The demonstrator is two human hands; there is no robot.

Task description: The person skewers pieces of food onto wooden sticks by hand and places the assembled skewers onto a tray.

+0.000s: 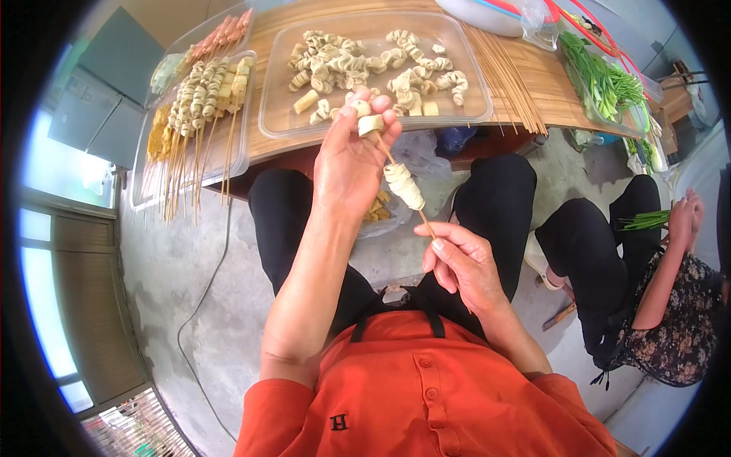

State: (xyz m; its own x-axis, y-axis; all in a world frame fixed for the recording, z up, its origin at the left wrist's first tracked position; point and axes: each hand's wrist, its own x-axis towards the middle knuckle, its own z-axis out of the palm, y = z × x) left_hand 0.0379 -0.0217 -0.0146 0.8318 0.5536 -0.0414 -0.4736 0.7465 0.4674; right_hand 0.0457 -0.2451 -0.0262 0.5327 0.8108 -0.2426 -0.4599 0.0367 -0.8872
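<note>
Right hand (pixel 466 263) half curled, I pinch the stick (pixel 387 151) near its lower end; my left hand (pixel 352 156), fingers bent, grips pale pieces (pixel 371 125) at its top. One coil (pixel 403 187) sits between, near the tray (pixel 278 99).

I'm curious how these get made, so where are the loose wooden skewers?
In the head view, the loose skewers lie on the table, to the person's right, between the clear tray of coiled pieces and the green vegetables.
</note>
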